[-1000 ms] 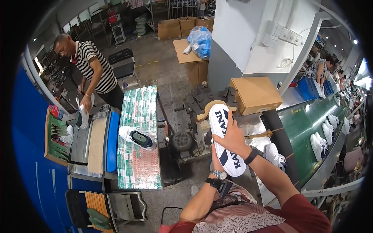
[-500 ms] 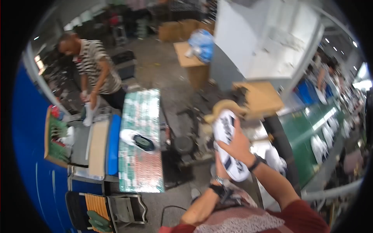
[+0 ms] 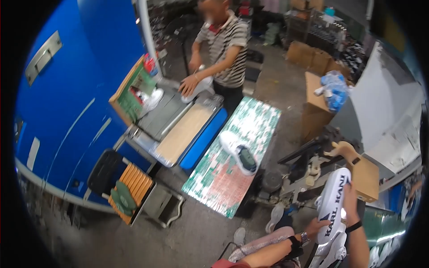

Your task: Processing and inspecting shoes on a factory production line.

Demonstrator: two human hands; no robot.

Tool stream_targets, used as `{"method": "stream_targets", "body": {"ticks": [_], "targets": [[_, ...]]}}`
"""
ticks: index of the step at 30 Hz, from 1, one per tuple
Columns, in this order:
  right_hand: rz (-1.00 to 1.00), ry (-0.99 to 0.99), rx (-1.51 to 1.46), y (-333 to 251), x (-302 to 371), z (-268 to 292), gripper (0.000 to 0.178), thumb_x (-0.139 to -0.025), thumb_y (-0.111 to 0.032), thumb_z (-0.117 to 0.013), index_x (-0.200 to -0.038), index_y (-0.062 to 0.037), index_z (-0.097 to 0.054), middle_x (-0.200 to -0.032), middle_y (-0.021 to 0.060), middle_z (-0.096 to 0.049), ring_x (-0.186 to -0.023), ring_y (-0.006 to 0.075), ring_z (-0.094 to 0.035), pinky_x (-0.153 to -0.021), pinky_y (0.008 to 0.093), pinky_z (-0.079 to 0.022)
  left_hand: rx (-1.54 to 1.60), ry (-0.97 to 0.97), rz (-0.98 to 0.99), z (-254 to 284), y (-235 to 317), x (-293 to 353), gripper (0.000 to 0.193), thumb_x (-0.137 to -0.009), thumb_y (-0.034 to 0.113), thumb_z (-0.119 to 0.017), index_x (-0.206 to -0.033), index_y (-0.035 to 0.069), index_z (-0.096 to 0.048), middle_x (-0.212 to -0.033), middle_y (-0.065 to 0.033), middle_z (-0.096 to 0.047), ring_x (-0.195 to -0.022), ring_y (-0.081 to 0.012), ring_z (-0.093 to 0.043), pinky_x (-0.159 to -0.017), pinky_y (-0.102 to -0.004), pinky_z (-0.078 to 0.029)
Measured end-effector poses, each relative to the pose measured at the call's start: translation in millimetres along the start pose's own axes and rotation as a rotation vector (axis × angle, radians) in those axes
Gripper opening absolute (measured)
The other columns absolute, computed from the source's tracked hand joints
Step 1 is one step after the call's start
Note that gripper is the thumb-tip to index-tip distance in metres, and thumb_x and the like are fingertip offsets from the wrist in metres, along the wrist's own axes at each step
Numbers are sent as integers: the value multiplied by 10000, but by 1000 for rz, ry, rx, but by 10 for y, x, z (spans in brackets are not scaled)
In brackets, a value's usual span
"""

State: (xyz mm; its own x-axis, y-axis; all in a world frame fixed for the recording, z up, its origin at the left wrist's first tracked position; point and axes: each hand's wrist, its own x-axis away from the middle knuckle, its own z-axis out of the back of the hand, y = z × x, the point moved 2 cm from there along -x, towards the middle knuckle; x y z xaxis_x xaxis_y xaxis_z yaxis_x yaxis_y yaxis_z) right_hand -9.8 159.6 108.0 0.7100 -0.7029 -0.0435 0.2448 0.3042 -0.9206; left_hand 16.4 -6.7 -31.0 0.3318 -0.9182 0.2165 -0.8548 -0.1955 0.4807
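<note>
In the head view, the left hand (image 3: 315, 228) and right hand (image 3: 351, 206) grasp a white sneaker (image 3: 333, 203) at the near right, the left fingers closed on its near end and the right ones along its right side, its dark-lettered sole turned up toward the camera. A brown carton (image 3: 367, 181) sits just beyond it; to the left, a green-lined shoe (image 3: 240, 154) lies on the green-and-white wrapped surface (image 3: 210, 187), and farther left a co-worker in a striped shirt (image 3: 230, 49) handles another white shoe (image 3: 203, 85).
</note>
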Motion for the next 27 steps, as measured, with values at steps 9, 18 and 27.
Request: {"method": "stream_targets", "body": {"ticks": [9, 18, 27], "targets": [[-744, -788, 418, -310, -1595, -237, 402, -971, -434, -716, -1197, -106, -665, -936, 61, -732, -788, 159, -732, -775, 329, -622, -158, -52, 171, 179, 858, 282, 392, -930, 229, -726, -1222, -27, -680, -1040, -91, -747, -915, -195, -725, -794, -334, -562], [40, -859, 1158, -732, -1540, -781, 832, -619, -366, -994, -1331, -92, -662, -1300, 154, -682, -1202, 271, -663, -1076, 348, -488, -1237, 658, -358, -80, 1537, 799, 671, -900, 533, -731, -1232, -36, -601, -842, -231, -738, -748, -388, -743, -649, -456, -592], [61, -761, 911, -822, -1348, -595, 720, -580, -53, -865, -1277, -110, -695, -1302, 186, -634, -1202, 338, -643, -1054, 379, -491, -1249, 798, -568, -148, 1220, 951, 651, -814, 577, -800, -1104, 14, -647, -755, -201, -728, -688, -376, -738, -622, -459, -602]]}}
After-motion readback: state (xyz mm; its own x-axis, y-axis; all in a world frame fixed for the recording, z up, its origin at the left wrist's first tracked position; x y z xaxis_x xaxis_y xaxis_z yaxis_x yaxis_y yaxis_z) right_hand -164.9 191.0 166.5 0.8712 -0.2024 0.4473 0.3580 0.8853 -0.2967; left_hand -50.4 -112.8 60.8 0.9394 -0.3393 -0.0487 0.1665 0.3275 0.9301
